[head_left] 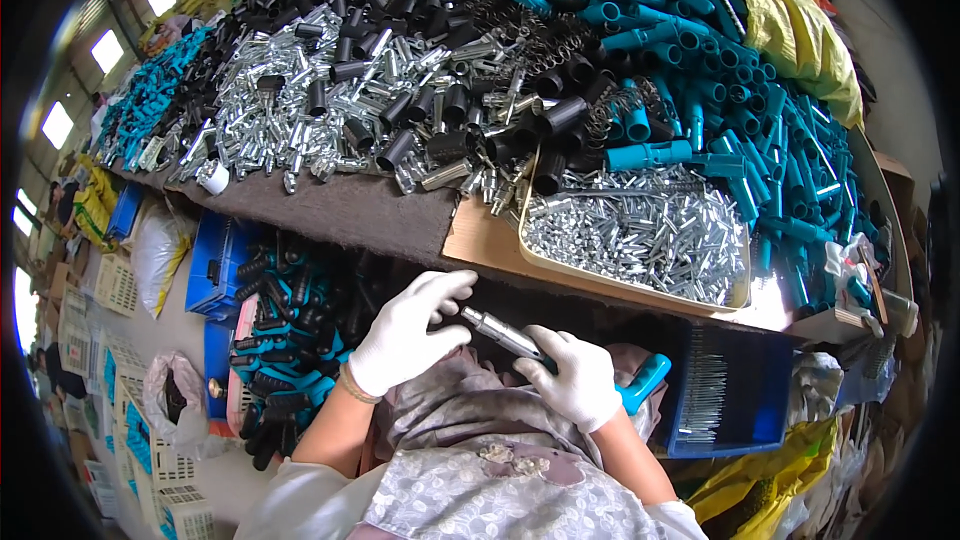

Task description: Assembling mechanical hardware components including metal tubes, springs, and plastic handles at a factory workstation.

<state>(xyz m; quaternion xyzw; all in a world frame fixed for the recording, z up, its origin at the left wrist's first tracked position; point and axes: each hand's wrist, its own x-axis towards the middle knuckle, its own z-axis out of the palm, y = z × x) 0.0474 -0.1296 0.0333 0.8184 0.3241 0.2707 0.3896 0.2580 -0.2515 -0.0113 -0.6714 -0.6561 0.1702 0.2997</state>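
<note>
Hands working in the narrow gap below the table edge (560,275): white-gloved left hand (405,332) is pinching one silver metal rod's (500,332) end, white-gloved right hand (575,380) is gripping its teal plastic handle (642,383), beige tray (640,285) is holding uncountable small silver pins.

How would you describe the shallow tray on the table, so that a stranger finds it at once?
Start from the long table heaped with parts. At its near edge, just above the right hand, lies a beige tray. It alone holds only small silver metal pins, not loose heaps.
</note>
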